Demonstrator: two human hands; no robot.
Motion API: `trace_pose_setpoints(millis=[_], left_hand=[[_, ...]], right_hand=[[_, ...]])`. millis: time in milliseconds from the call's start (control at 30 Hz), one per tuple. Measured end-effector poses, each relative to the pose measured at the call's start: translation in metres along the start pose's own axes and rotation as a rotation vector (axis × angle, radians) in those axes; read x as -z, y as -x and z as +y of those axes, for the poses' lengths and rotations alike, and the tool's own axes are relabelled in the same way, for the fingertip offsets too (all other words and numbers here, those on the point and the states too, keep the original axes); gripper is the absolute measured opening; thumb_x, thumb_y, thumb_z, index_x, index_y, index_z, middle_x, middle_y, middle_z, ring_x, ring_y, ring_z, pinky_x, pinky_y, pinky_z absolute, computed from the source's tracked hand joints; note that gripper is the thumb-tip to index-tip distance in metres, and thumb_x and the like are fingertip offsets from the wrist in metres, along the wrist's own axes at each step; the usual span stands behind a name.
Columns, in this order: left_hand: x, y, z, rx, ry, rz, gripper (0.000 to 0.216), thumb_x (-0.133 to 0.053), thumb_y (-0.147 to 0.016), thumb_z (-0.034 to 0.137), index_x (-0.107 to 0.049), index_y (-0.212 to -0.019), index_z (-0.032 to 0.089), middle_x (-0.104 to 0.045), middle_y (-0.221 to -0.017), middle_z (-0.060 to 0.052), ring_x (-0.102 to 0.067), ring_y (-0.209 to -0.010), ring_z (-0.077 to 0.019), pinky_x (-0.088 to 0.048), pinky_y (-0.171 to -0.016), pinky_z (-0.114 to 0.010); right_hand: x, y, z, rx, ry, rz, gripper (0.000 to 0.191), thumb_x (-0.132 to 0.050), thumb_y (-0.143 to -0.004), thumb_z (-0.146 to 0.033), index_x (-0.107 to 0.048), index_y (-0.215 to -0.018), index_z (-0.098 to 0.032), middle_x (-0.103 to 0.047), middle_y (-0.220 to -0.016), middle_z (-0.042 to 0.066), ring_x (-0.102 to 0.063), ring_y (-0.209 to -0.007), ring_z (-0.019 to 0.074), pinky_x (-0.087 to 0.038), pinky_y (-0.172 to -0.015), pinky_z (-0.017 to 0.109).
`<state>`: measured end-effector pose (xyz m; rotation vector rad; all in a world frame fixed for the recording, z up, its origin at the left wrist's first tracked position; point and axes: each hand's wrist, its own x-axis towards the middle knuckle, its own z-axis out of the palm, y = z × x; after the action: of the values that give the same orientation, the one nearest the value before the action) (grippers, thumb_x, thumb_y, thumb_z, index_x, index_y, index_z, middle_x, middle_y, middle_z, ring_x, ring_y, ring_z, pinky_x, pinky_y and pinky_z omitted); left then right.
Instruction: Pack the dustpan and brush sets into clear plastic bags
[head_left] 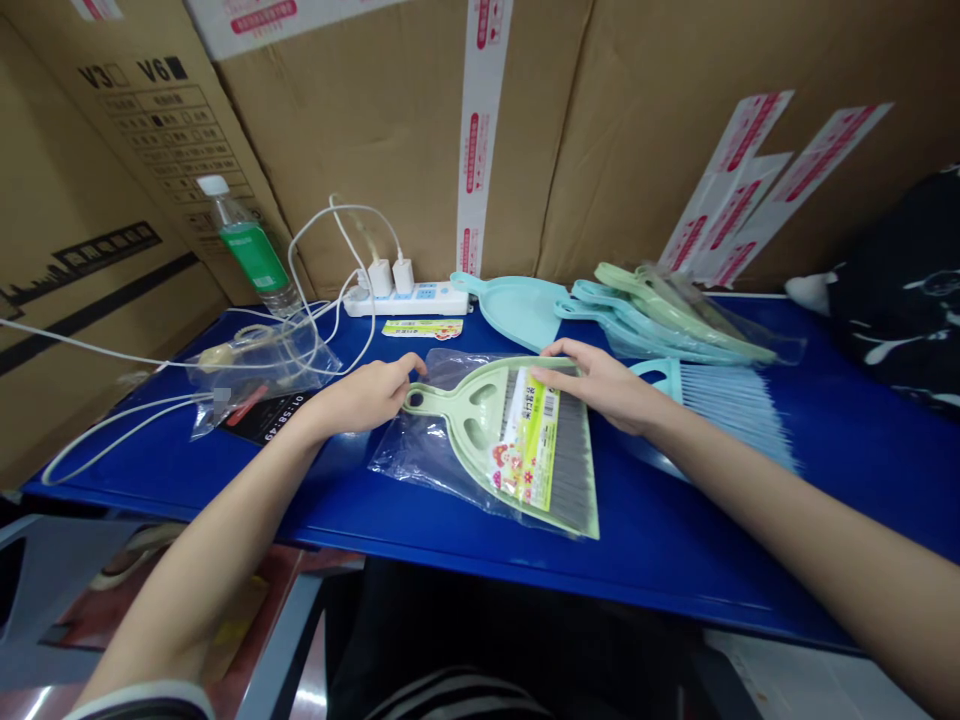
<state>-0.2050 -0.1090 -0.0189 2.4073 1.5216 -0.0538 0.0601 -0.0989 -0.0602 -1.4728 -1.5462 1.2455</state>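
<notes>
Bagged green dustpan set (517,440) lies on blue table (675,540), handle pointing left; left hand (367,395) fingers curled loosely at the handle end, right hand (600,385) fingers flat on the bag's top edge

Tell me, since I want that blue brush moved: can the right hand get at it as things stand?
Probably yes. The right hand rests on the green dustpan, and the blue brush lies uncovered just beside that wrist on the table, with nothing between them.
</notes>
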Motion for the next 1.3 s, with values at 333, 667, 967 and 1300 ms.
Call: trace_pose_setpoints(millis=[333, 667, 967, 1300], left_hand=[[0.0, -0.003, 0.0, 0.108, -0.037, 0.004, 0.041, -0.03, -0.088, 0.011, -0.044, -0.126, 0.011, -0.063, -0.073, -0.003, -0.065, -0.072, -0.0188, -0.046, -0.068, -0.029], [0.003, -0.002, -0.001, 0.242, -0.235, 0.065, 0.045, -0.03, -0.088, 0.013, -0.044, -0.13, 0.01, -0.069, -0.102, -0.015, -0.066, -0.098, -0.0281, -0.049, -0.081, -0.037], [0.004, -0.001, -0.001, 0.263, -0.265, 0.05, 0.046, -0.031, -0.087, 0.01, -0.043, -0.132, 0.01, -0.069, -0.108, -0.017, -0.066, -0.102, -0.0304, -0.049, -0.085, -0.039], [0.007, -0.001, -0.005, 0.345, -0.357, 0.032, 0.043, -0.033, -0.088, 0.01, -0.046, -0.129, 0.012, -0.068, -0.109, -0.018, -0.066, -0.103, -0.0323, -0.049, -0.083, -0.039]], right_hand=[[0.001, 0.005, -0.009, -0.152, -0.193, -0.056, 0.009, -0.057, -0.087, -0.03, -0.054, -0.085, -0.022, -0.066, -0.082, 0.002, -0.063, -0.073, 0.0153, -0.049, -0.061, 0.026], [0.02, -0.001, -0.001, -0.106, -0.298, -0.297, 0.043, -0.059, -0.081, -0.016, -0.047, -0.123, -0.02, -0.07, -0.107, 0.008, -0.064, -0.107, 0.0202, -0.05, -0.097, 0.036], [0.021, -0.002, 0.003, -0.089, -0.17, -0.226, 0.065, -0.066, -0.074, -0.016, -0.041, -0.135, -0.019, -0.072, -0.091, 0.004, -0.07, -0.084, 0.019, -0.056, -0.088, 0.036], [0.031, -0.001, 0.002, -0.07, -0.085, -0.306, 0.084, -0.072, -0.068, -0.019, -0.035, -0.143, -0.017, -0.072, -0.088, 0.005, -0.068, -0.076, 0.0183, -0.059, -0.076, 0.035]])
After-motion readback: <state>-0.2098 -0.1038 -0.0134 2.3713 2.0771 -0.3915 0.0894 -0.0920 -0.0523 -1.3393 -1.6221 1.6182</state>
